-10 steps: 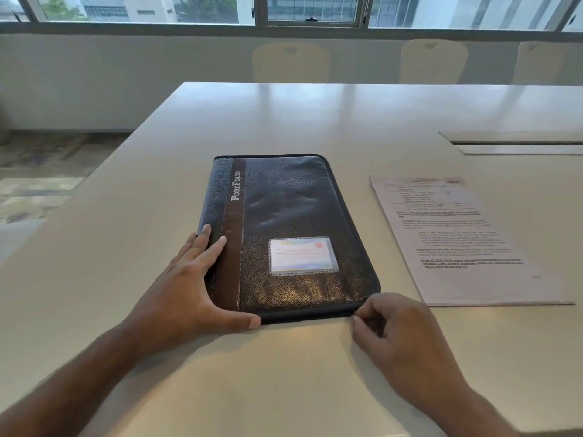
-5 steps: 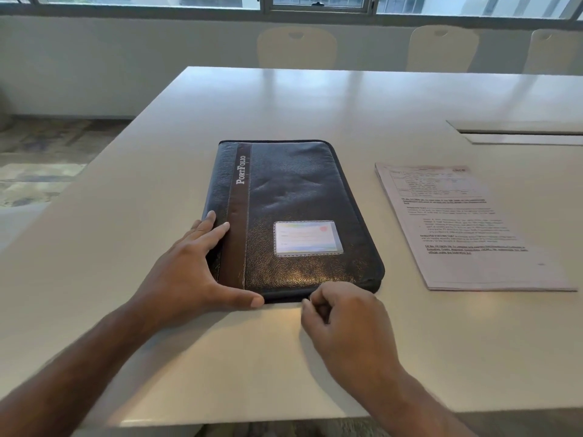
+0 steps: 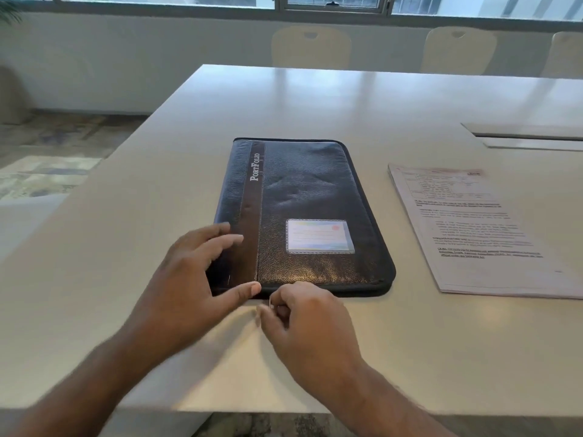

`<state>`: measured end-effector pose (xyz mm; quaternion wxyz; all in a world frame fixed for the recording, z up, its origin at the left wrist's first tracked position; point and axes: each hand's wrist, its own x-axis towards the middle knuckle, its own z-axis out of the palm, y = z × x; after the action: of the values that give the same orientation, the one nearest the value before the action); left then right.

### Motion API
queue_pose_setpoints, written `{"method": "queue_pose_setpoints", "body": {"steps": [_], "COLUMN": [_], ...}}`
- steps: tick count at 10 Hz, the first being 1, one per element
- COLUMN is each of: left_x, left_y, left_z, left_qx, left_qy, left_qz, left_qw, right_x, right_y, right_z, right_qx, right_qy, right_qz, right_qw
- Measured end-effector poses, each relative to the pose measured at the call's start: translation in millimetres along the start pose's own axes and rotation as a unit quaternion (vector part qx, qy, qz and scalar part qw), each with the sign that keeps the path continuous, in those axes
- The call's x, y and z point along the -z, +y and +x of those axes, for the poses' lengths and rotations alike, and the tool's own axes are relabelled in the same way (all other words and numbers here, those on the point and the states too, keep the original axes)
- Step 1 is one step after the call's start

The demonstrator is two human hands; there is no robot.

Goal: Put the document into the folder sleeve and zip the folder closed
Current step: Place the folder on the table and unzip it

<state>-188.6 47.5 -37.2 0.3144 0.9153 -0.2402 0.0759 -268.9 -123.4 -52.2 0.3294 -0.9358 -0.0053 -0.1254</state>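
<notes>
A black leather folder (image 3: 303,197) marked "PortFolio" lies flat and closed on the white table (image 3: 157,216), with a clear card window near its front. My left hand (image 3: 192,279) rests on its near left corner, fingers spread on the spine and thumb along the front edge. My right hand (image 3: 303,323) is at the front edge, just right of that thumb, pinching a small metal zip pull (image 3: 270,302). The printed document (image 3: 473,228) lies flat on the table to the right of the folder, untouched.
A recessed cable hatch (image 3: 530,137) sits in the table at the far right. Pale chairs (image 3: 310,50) stand along the far side under the windows. The table's near edge runs just below my wrists, and its left edge slants away beside the folder.
My right hand has slid left along the folder's front edge from the near right corner to beside my left thumb. My left hand has kept its place on the corner.
</notes>
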Motion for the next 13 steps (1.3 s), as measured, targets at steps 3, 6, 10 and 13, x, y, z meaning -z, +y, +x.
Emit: {"method": "queue_pose_setpoints", "body": {"steps": [3, 6, 10, 13], "left_x": [-27.5, -35.1, -7.9, 8.0], "left_y": [39.0, 47.7, 17.0, 0.8], "left_z": [-38.3, -30.4, -41.4, -52.4], "left_qx": [-0.003, 0.023, 0.141, 0.181], "left_qy": [0.027, 0.047, 0.082, 0.086], "left_qz": [0.056, 0.105, 0.092, 0.101], "left_qw": [0.998, 0.993, 0.982, 0.974], "right_x": [39.0, 24.0, 11.5, 11.8], "right_y": [30.7, 47.0, 62.7, 63.5], "right_z": [24.8, 88.3, 95.8, 96.0], "right_qx": [0.053, 0.054, 0.033, 0.037], "right_qy": [0.100, -0.094, -0.115, -0.113], "right_qz": [-0.065, -0.161, -0.191, -0.193], "right_qw": [0.991, 0.981, 0.974, 0.974]}}
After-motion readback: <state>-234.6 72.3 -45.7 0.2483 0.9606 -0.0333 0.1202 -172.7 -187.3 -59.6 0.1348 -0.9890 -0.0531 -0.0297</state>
